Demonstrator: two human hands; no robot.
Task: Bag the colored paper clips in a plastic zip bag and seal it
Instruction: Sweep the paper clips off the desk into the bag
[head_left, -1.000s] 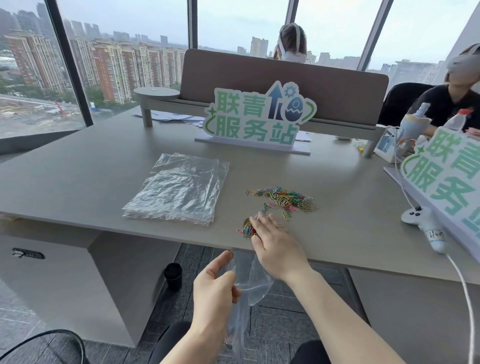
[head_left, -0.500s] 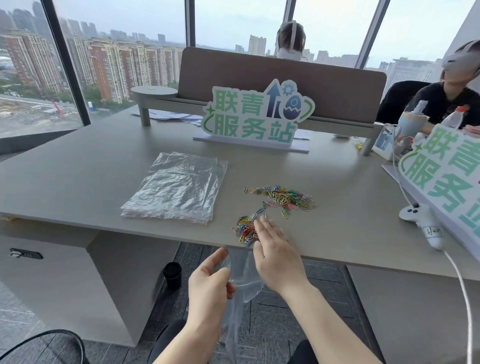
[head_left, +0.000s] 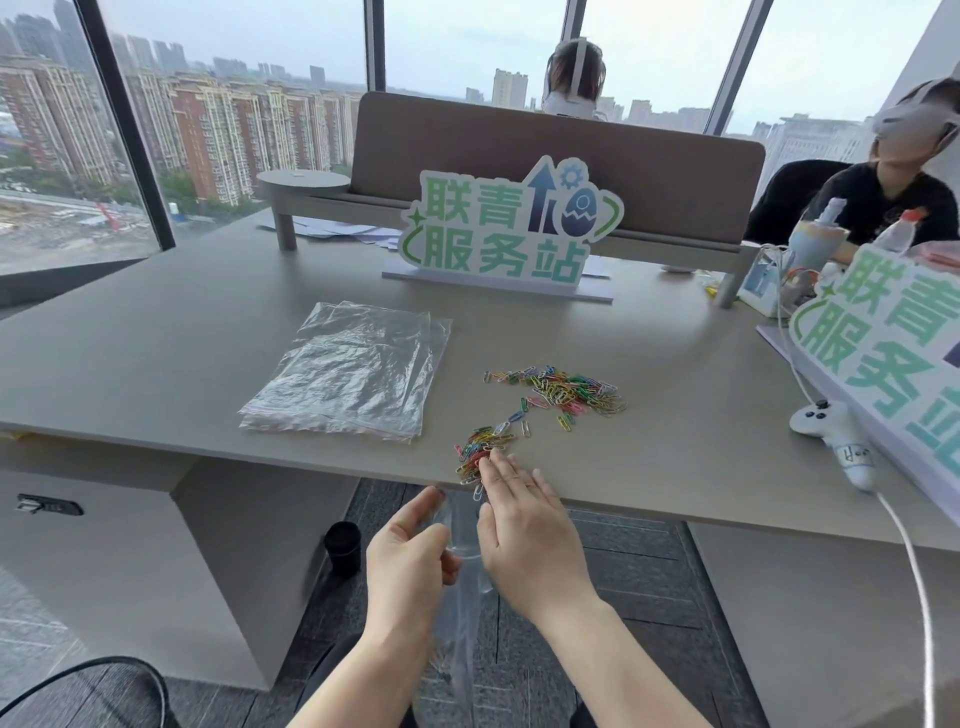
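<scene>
My left hand (head_left: 410, 566) is pinching the zip bag (head_left: 464, 587) below the table (head_left: 156, 364) edge, while my right hand (head_left: 524, 525), fingers straight, is touching the paper clips (head_left: 480, 452) at the edge

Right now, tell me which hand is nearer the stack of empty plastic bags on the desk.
Left. The left hand grips the open bag below the desk edge, nearer the stack of empty bags. The right hand sits farther right, fingertips on the near clip pile.
</scene>
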